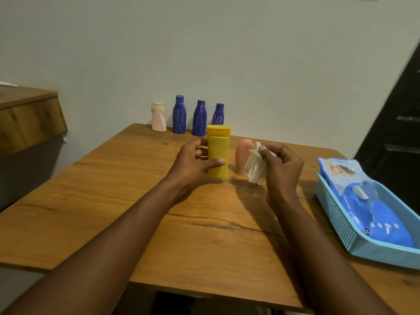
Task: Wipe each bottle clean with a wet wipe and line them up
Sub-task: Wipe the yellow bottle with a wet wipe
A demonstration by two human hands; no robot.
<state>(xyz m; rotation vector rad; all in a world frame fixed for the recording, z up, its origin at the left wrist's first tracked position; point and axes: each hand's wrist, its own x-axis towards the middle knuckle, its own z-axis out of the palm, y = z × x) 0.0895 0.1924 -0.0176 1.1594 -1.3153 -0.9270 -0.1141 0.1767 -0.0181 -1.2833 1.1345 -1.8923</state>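
Observation:
A yellow bottle (218, 148) stands upright in the middle of the wooden table (136, 201), and my left hand (195, 161) grips it from the left with thumb across its front. My right hand (283, 165) pinches a crumpled white wet wipe (256, 165) just right of it. A peach-coloured bottle (243, 155) stands behind the wipe, partly hidden. Along the wall at the table's far edge stand a white bottle (158, 117) and three blue bottles (179, 115) (199, 118) (218, 114) in a row.
A light blue plastic basket (341, 226) at the right edge of the table holds a blue pack of wet wipes (375, 212). A wooden shelf (27, 114) juts out at the left. A dark door stands at the far right.

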